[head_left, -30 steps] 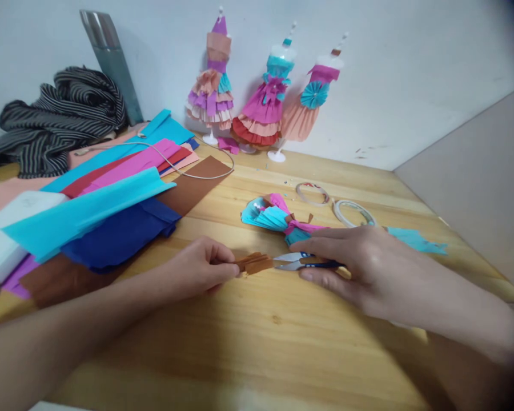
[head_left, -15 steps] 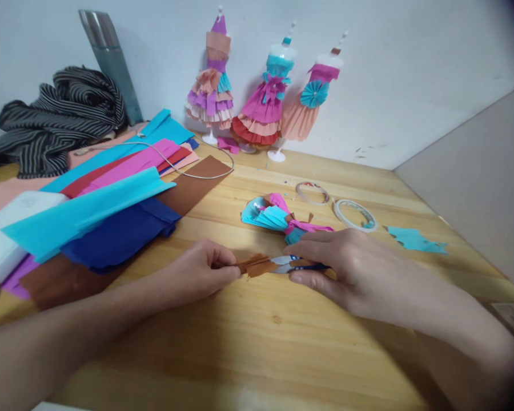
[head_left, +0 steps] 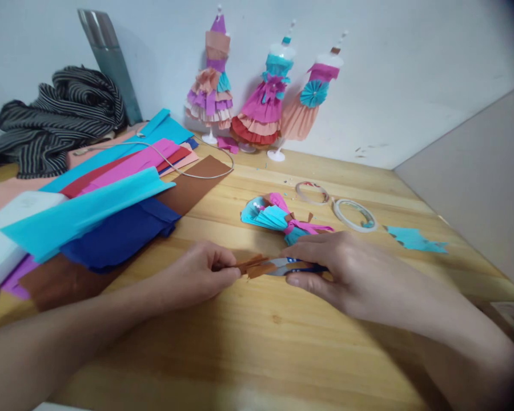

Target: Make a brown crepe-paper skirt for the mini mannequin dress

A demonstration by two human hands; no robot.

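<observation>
Between thumb and fingers, my left hand [head_left: 209, 268] pinches a small folded piece of brown crepe paper [head_left: 253, 266]. My right hand [head_left: 325, 260] is closed on a pair of scissors [head_left: 278, 266] with dark blue handles, largely covered by the fingers. The scissor blades point left and meet the right end of the brown paper. Just beyond my right hand lies a bundle of gathered turquoise and pink crepe paper [head_left: 269, 217], with small brown bits on it and white beads at its left end.
At left are stacked crepe sheets [head_left: 89, 211], a white box [head_left: 8, 240], a striped cloth [head_left: 68, 108] and a flask [head_left: 111, 63]. Small mannequins in paper dresses [head_left: 261, 108] stand by the wall. Tape rolls [head_left: 354, 215] and a turquoise scrap [head_left: 417, 238] lie at right.
The scissors have moved slightly left, so their blades overlap the brown paper more. My left hand stays almost still, holding the paper.
</observation>
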